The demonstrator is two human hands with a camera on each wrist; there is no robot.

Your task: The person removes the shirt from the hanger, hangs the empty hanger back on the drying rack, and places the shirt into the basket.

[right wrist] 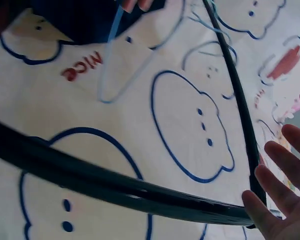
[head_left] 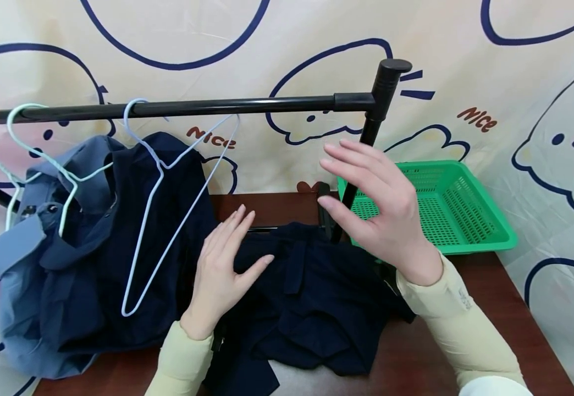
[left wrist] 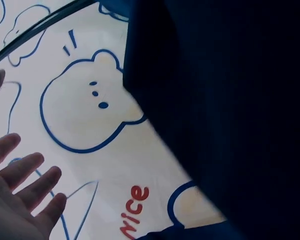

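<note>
In the head view my left hand (head_left: 220,267) has its fingers extended and thumb apart, holding nothing, over a dark navy garment (head_left: 321,324) with a cloth tie. Higher and to the right, my right hand (head_left: 381,206) is raised with fingers spread and nothing in it, overlapping the rack's black upright (head_left: 375,124). To the left of both hands, a bare pale blue hanger (head_left: 127,315) hangs from the rail; the right wrist view also catches that hanger (right wrist: 106,101). Navy cloth (left wrist: 215,100) covers much of the left wrist view.
A black rail (head_left: 247,105) crosses in front of me. Mint hangers (head_left: 71,181) at its left carry a navy garment (head_left: 84,308) and a blue one (head_left: 20,324). A green basket (head_left: 485,220) stands at the right on the brown table (head_left: 495,308). Printed fabric hangs behind.
</note>
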